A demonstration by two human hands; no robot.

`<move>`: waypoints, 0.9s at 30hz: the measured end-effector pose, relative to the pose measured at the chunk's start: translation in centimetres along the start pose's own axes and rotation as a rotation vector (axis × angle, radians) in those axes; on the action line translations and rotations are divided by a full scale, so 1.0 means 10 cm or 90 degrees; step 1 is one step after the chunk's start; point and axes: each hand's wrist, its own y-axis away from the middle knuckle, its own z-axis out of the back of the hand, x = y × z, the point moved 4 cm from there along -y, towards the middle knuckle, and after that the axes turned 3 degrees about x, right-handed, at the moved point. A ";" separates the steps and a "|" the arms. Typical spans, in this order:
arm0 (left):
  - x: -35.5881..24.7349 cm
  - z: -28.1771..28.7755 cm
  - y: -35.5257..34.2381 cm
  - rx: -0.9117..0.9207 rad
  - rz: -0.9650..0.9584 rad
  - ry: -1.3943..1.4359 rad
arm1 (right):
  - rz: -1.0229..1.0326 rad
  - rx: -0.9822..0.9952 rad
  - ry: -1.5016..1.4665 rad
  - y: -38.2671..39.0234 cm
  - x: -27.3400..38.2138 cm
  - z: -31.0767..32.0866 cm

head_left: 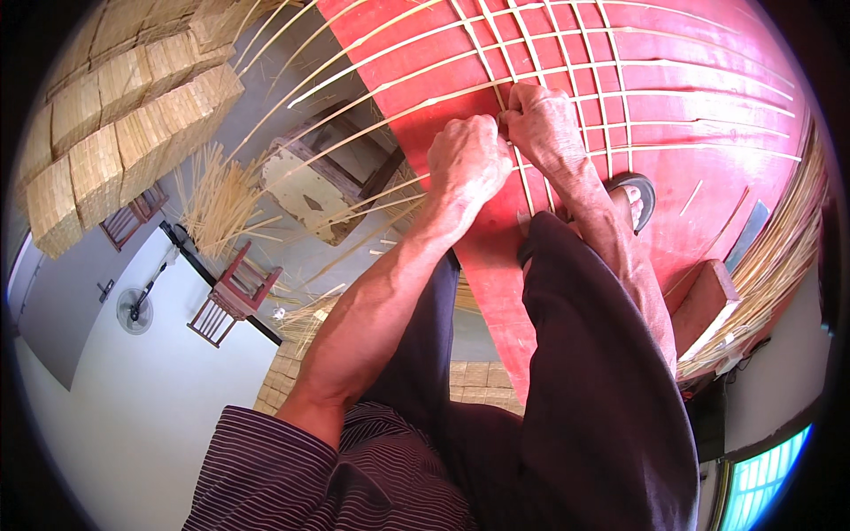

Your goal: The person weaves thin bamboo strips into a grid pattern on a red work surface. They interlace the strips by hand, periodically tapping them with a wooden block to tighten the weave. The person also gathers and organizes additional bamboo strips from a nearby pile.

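Note:
My left hand [469, 159] is closed on a pale bamboo strip, its knuckles upward, near the left edge of a red board [708, 212]. Just right of it and slightly higher, my right hand [540, 124] has its fingers curled in a pinch on a strip within an open grid of crossed bamboo strips [602, 66]. My fingertips are mostly hidden. The grid lies on the board, with long loose ends fanning out left and right. My sandalled foot [634, 202] rests on the board beside my right forearm.
Stacked bamboo bundles [115, 150] stand upper left, near loose strips [212, 195], a worn wooden stool [305, 190], a red chair [239, 288] and a fan [133, 310]. At right are a wooden block [704, 305], a metal blade-like piece [744, 234] and long strips [779, 274].

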 end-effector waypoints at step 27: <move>0.77 0.43 -0.18 -0.013 -0.085 -0.029 | 0.054 0.003 -0.005 -0.35 0.17 0.12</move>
